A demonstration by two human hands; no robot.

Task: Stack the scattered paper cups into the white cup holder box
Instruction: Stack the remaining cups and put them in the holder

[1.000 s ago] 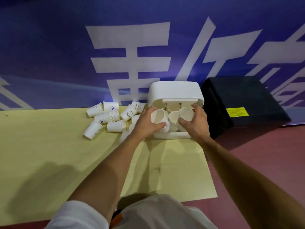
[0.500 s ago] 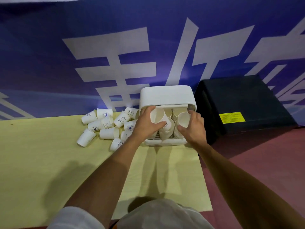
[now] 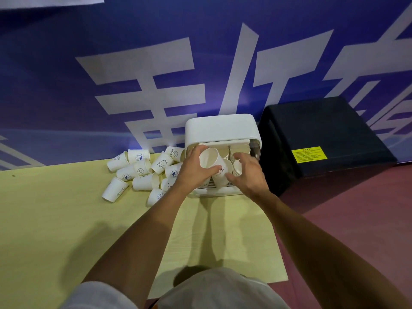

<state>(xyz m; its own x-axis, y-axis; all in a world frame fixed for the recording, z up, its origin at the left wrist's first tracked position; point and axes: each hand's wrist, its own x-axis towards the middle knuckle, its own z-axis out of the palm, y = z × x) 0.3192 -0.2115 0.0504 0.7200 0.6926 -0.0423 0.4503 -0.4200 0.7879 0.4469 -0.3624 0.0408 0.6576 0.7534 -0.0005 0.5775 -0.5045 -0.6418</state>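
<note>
I have just the one view here, a wide-angle camera worn on the person's head, looking forward and down. It sits close above the near edge of the yellow table (image 3: 55,219), facing the blue wall banner (image 3: 66,74) (straight edges bow toward the sides), with the white box (image 3: 220,128) near centre

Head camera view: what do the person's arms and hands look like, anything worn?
Both forearms are bare. The left hand and right hand show no gloves, and neither wrist has a watch or band. A short white sleeve covers the left upper arm; no right sleeve is in view.
</note>
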